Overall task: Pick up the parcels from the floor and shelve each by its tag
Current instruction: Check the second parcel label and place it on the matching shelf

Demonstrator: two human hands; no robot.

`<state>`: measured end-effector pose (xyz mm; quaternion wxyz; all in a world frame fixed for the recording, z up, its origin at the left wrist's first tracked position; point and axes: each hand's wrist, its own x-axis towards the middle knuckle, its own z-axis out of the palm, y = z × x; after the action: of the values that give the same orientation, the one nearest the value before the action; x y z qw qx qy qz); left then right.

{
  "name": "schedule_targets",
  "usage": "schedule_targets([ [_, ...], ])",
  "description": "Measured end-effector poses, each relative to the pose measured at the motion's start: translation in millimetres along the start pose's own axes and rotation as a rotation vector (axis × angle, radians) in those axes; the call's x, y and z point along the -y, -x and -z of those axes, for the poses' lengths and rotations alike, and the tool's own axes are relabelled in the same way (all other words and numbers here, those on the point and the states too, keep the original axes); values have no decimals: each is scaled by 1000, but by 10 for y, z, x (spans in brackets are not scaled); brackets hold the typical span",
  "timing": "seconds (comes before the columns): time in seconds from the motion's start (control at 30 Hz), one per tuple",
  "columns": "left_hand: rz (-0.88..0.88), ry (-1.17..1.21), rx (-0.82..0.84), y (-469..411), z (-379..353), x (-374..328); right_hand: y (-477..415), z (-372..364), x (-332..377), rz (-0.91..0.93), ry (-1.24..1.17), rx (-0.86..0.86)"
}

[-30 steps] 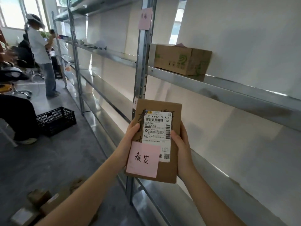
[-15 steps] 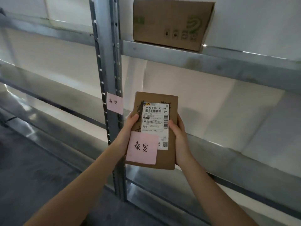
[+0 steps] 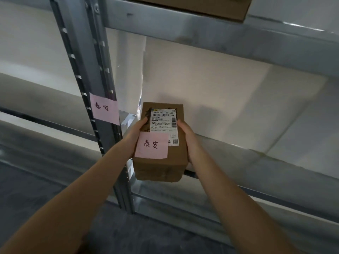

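I hold a small brown cardboard parcel [image 3: 161, 167] with both hands at the front edge of the middle metal shelf [image 3: 256, 162]. My left hand [image 3: 134, 132] grips its left side and my right hand [image 3: 189, 138] its right side. On top are a white shipping label [image 3: 164, 121] and a pink handwritten tag [image 3: 151, 146]. A pink note [image 3: 104, 109] with similar handwriting is stuck on the grey shelf upright [image 3: 88, 70] just left of the parcel. The parcel lies nearly flat, with its far end over the shelf.
A larger cardboard box [image 3: 192, 6] sits on the upper shelf [image 3: 201, 33] directly above. A lower shelf [image 3: 201, 204] runs beneath. White wall panels back the rack. Grey floor [image 3: 27, 180] lies at the left and bottom.
The view has moved closer to the rack and lower. The parcel went from upright and facing me to nearly flat, pushed forward toward the middle shelf beside the pink note.
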<state>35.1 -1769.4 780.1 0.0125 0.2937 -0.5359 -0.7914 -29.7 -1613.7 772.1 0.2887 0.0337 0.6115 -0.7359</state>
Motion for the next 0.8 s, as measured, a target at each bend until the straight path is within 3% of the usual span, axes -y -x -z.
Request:
schedule_targets([
  [0.17, 4, -123, -62, -229, -45, -54, -304, 44, -21, -42, 138, 3],
  [0.3, -318, -426, -79, -279, -65, -83, -144, 13, 166, 5, 425, -71],
  [0.4, -560, -789, -58, -285, -63, -118, 294, -64, 219, 429, 805, -332],
  [0.47, -619, -901, -17, -304, -40, -103, 686, -232, 29, 801, 1028, -320],
  [0.53, -639, -1029, -17, -343, -11, -97, 895, -402, -323, 963, 1234, -263],
  [0.63, -635, -1311, -76, -320, 45, -134, 937, -516, -683, 972, 1476, -328],
  [0.8, -723, -1497, -33, -143, 201, -50, 872, -254, -637, 904, 1450, -507],
])
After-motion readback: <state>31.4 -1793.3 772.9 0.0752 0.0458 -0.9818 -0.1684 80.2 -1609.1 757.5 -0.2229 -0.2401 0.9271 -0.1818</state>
